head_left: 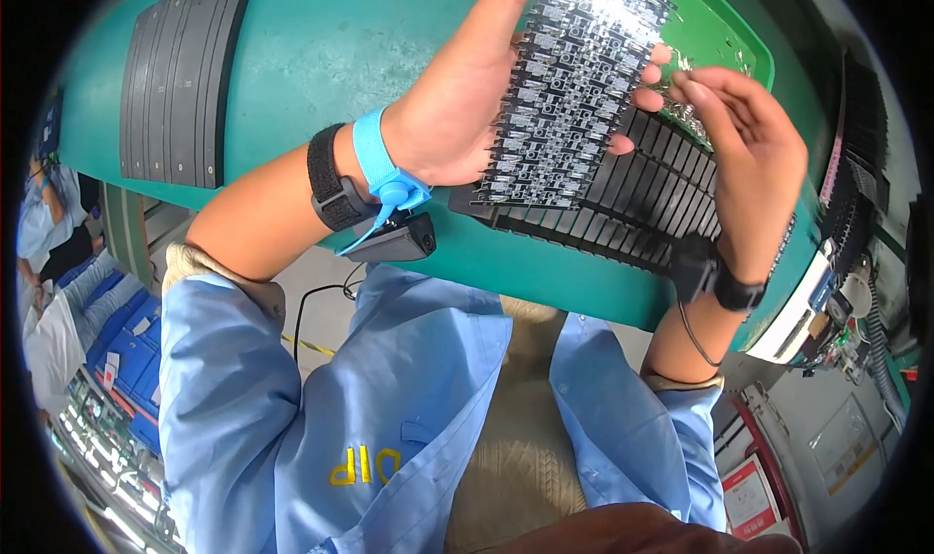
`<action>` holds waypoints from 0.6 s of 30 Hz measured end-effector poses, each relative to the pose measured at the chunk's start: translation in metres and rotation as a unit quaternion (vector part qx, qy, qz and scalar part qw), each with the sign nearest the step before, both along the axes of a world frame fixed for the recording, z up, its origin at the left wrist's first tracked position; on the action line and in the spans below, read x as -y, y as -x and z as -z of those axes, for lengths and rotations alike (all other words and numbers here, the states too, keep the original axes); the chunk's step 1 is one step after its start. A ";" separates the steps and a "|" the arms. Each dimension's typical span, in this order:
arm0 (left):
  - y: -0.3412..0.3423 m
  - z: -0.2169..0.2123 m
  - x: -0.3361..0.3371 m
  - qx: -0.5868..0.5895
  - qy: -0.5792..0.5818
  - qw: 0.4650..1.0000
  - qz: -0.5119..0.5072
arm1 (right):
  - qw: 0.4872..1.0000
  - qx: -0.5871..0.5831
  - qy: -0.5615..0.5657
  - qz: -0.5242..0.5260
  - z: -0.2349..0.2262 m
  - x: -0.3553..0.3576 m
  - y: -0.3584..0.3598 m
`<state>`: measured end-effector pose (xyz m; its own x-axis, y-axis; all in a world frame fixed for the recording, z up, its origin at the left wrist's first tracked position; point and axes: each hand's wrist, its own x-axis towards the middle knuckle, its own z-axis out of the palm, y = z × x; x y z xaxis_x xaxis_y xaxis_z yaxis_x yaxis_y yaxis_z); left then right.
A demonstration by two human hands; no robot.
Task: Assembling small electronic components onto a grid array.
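Observation:
My left hand [457, 107] holds up a black panel [574, 87] filled with rows of small electronic parts, tilted above the green table [321, 58]. A blue strap and a black band sit on that wrist. My right hand [749, 155] is at the panel's right edge, its fingertips pinched near the small parts; whether it grips one I cannot see. A black band with a small device is on the right wrist. Under the panel lies a row of black slotted strips [632, 209].
A second set of black strips [180, 77] lies at the table's left. A green tray [725, 43] with small parts is behind my right hand. Blue bins [126, 350] stand on the floor at left, machine parts and cables [856, 291] at right.

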<state>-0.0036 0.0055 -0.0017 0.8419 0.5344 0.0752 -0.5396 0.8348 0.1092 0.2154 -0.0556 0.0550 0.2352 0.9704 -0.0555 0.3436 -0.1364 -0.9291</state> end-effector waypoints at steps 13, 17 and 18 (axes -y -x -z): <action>0.002 -0.005 0.005 -0.009 0.048 0.999 0.001 | 0.992 0.031 -0.103 -0.067 0.027 0.042 0.049; 0.000 -0.005 0.004 -0.044 0.024 0.999 -0.004 | 0.987 0.059 -0.135 -0.068 0.032 0.042 0.047; 0.000 -0.006 0.004 -0.084 0.018 0.996 -0.012 | 0.987 0.058 -0.135 -0.066 0.033 0.042 0.048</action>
